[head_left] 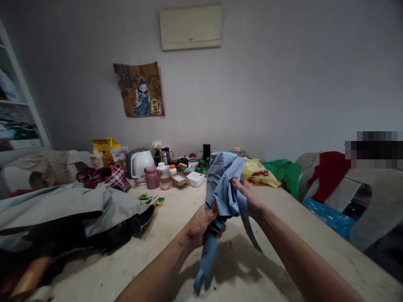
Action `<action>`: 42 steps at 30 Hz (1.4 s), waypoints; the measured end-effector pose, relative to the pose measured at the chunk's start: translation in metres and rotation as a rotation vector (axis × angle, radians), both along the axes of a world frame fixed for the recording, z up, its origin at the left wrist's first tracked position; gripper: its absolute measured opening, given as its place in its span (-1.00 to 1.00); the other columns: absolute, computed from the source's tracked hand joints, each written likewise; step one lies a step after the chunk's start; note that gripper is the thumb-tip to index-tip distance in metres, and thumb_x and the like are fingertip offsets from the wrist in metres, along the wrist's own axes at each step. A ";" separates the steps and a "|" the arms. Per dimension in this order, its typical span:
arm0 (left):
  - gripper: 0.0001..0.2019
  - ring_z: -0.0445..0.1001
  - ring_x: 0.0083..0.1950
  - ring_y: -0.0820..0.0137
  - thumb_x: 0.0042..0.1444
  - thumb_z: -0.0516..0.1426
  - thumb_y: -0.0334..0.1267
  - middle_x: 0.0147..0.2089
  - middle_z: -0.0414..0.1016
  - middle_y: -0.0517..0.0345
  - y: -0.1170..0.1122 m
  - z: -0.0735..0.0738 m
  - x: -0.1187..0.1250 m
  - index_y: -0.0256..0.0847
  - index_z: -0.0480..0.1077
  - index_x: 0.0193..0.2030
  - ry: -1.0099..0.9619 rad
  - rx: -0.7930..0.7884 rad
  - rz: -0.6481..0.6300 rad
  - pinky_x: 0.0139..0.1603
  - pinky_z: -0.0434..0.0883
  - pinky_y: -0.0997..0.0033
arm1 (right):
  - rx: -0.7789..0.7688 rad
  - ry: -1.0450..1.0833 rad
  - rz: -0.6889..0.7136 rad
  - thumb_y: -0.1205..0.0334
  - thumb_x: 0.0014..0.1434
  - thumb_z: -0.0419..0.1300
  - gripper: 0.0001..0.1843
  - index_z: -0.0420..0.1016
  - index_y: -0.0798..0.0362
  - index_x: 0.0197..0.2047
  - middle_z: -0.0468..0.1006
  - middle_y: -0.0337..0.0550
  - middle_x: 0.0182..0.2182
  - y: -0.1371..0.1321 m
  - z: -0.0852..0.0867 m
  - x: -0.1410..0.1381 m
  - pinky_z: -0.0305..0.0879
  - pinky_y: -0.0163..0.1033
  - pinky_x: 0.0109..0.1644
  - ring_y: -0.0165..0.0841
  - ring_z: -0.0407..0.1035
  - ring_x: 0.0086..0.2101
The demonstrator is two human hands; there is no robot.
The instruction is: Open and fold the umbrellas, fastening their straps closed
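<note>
Hands work a folded blue umbrella (220, 184) held upright above the bench (176, 218) middle: left hand (201, 226) clenches its lower shaft, right hand (250, 199) pinches the canopy fabric higher up.

The room is dim, lit softly and evenly, with no glare. A diffuse dark shadow lies on the pale, stained desk (283, 218) beneath the raised forearms. The grey wall darkens toward the corners. Wide-angle distortion bends the white shelf unit (22, 100) at the left edge. A pixelated block masks a patch at far right.
</note>
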State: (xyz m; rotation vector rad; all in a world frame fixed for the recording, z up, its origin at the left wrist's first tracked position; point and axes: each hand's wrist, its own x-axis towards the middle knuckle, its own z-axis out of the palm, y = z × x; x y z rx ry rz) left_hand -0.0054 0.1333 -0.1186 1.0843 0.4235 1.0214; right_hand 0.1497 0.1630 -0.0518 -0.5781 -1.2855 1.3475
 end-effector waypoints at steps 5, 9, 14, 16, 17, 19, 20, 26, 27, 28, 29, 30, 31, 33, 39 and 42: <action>-0.38 0.48 -0.41 0.36 -0.27 0.38 0.20 -0.35 0.47 0.08 0.006 -0.006 -0.007 -0.27 0.36 -0.25 -0.129 -0.101 0.006 -0.63 0.23 0.54 | -0.015 0.035 -0.037 -0.29 -0.05 0.33 -0.39 0.48 0.01 -0.12 0.59 -0.15 -0.28 -0.007 0.006 -0.005 0.40 -0.23 -0.25 -0.27 0.47 -0.30; -0.46 0.49 -0.36 0.34 -0.26 0.43 0.07 -0.32 0.50 0.03 0.009 -0.002 -0.014 -0.32 0.44 -0.29 -0.230 -0.118 0.035 -0.61 0.23 0.54 | 0.111 0.004 -0.140 -0.31 0.15 0.15 -0.36 0.37 -0.05 0.12 0.54 -0.07 -0.05 -0.005 0.004 -0.005 0.40 -0.17 -0.15 -0.20 0.45 -0.11; -0.54 0.37 -0.46 0.46 -0.23 0.44 -0.01 -0.42 0.43 0.09 0.010 0.007 -0.020 -0.35 0.44 -0.36 -0.292 -0.107 0.013 -0.64 0.19 0.58 | 0.697 -0.168 -0.463 -0.14 0.29 0.06 -0.47 0.28 -0.07 0.23 0.32 0.01 0.19 -0.014 0.006 0.001 0.25 0.01 0.17 -0.13 0.23 0.17; -0.53 0.36 -0.45 0.46 -0.23 0.44 -0.02 -0.38 0.44 0.08 0.009 0.009 -0.021 -0.35 0.45 -0.34 -0.308 -0.118 0.017 -0.64 0.20 0.58 | 0.970 -0.342 -0.566 0.02 0.24 0.19 -0.51 0.31 -0.06 0.20 0.35 0.00 0.14 -0.026 0.011 0.003 0.21 0.04 0.18 -0.11 0.20 0.15; -0.53 0.35 -0.45 0.46 -0.24 0.44 -0.02 -0.37 0.45 0.07 0.009 0.010 -0.020 -0.35 0.46 -0.33 -0.312 -0.120 0.015 -0.64 0.20 0.59 | 1.073 -0.425 -0.582 0.12 0.21 0.23 -0.52 0.32 -0.05 0.18 0.41 -0.01 0.07 -0.031 0.013 0.003 0.21 0.04 0.16 -0.13 0.23 0.09; -0.52 0.34 -0.45 0.48 -0.23 0.44 -0.01 -0.35 0.48 0.05 0.008 0.011 -0.020 -0.36 0.48 -0.30 -0.332 -0.119 0.010 -0.65 0.20 0.60 | 1.193 -0.552 -0.551 0.29 0.17 0.23 -0.54 0.32 -0.01 0.15 0.47 -0.05 -0.09 -0.040 0.017 0.001 0.23 0.01 0.10 -0.19 0.27 -0.05; -0.52 0.34 -0.46 0.49 -0.24 0.44 -0.01 -0.33 0.49 0.05 0.007 0.011 -0.020 -0.36 0.49 -0.30 -0.350 -0.121 0.008 -0.65 0.21 0.60 | 1.213 -0.590 -0.541 0.34 0.16 0.21 -0.53 0.31 0.01 0.14 0.48 -0.06 -0.13 -0.043 0.018 -0.001 0.24 -0.01 0.06 -0.21 0.26 -0.09; -0.51 0.33 -0.47 0.50 -0.28 0.46 -0.04 -0.35 0.50 0.08 0.007 0.012 -0.018 -0.35 0.48 -0.30 -0.385 -0.122 0.022 -0.65 0.24 0.60 | 1.245 -0.659 -0.727 0.46 0.13 0.19 -0.84 0.33 0.04 -0.26 0.48 -0.15 -0.35 -0.041 0.012 -0.013 0.18 -0.10 -0.10 -0.24 0.25 -0.17; -0.52 0.34 -0.46 0.49 -0.26 0.46 -0.04 -0.36 0.49 0.08 0.007 0.012 -0.018 -0.35 0.47 -0.31 -0.383 -0.121 0.025 -0.65 0.24 0.59 | 1.259 -0.654 -0.758 0.48 0.13 0.19 -0.82 0.27 0.04 -0.34 0.45 -0.18 -0.41 -0.041 0.011 -0.015 0.15 -0.12 -0.14 -0.26 0.25 -0.22; -0.53 0.35 -0.46 0.49 -0.24 0.45 -0.04 -0.36 0.48 0.09 0.008 0.012 -0.017 -0.35 0.46 -0.31 -0.383 -0.121 0.031 -0.64 0.25 0.59 | 1.273 -0.650 -0.792 0.50 0.13 0.17 -0.78 0.22 0.05 -0.40 0.41 -0.21 -0.46 -0.042 0.010 -0.017 0.12 -0.14 -0.17 -0.30 0.25 -0.26; -0.52 0.36 -0.45 0.49 -0.24 0.45 -0.03 -0.36 0.48 0.09 0.008 0.011 -0.017 -0.35 0.44 -0.32 -0.384 -0.119 0.044 -0.63 0.25 0.59 | 1.288 -0.650 -0.826 0.51 0.13 0.16 -0.75 0.18 0.05 -0.43 0.38 -0.23 -0.49 -0.043 0.009 -0.018 0.10 -0.16 -0.20 -0.32 0.24 -0.30; -0.51 0.36 -0.45 0.49 -0.24 0.45 -0.02 -0.36 0.47 0.10 0.008 0.011 -0.016 -0.35 0.43 -0.33 -0.381 -0.117 0.064 -0.62 0.25 0.58 | 1.304 -0.663 -0.846 0.51 0.15 0.14 -0.75 0.17 0.05 -0.44 0.35 -0.24 -0.51 -0.045 0.007 -0.020 0.08 -0.16 -0.22 -0.34 0.24 -0.33; -0.49 0.36 -0.47 0.49 -0.25 0.45 0.01 -0.38 0.46 0.12 0.009 0.011 -0.016 -0.34 0.42 -0.34 -0.367 -0.116 0.087 -0.61 0.26 0.57 | 1.328 -0.686 -0.845 0.50 0.17 0.12 -0.76 0.18 0.06 -0.44 0.34 -0.24 -0.52 -0.048 0.006 -0.022 0.08 -0.17 -0.23 -0.35 0.23 -0.35; -0.45 0.35 -0.51 0.50 -0.27 0.44 0.07 -0.44 0.44 0.17 0.009 0.010 -0.016 -0.33 0.41 -0.32 -0.318 -0.111 0.136 -0.58 0.29 0.53 | 1.374 -0.725 -0.796 0.48 0.21 0.10 -0.78 0.21 0.06 -0.43 0.36 -0.23 -0.52 -0.055 0.004 -0.025 0.10 -0.17 -0.22 -0.36 0.24 -0.36; -0.42 0.31 -0.57 0.54 -0.16 0.34 0.19 -0.49 0.39 0.29 0.005 0.005 -0.009 -0.23 0.37 -0.17 -0.175 0.021 0.244 -0.54 0.28 0.51 | 1.364 -0.894 -0.951 0.41 0.28 0.09 -0.75 0.35 0.14 0.02 0.50 0.02 -0.16 -0.063 -0.001 -0.030 0.12 -0.07 -0.10 -0.20 0.26 -0.15; -0.38 0.31 -0.57 0.52 -0.15 0.28 0.30 -0.52 0.38 0.28 0.000 0.005 -0.003 -0.25 0.38 -0.21 -0.129 0.038 0.223 -0.51 0.30 0.49 | 1.361 -0.952 -0.936 0.40 0.32 0.03 -0.86 0.40 0.12 -0.14 0.48 -0.07 -0.34 -0.059 -0.003 -0.028 0.06 -0.11 -0.21 -0.26 0.19 -0.29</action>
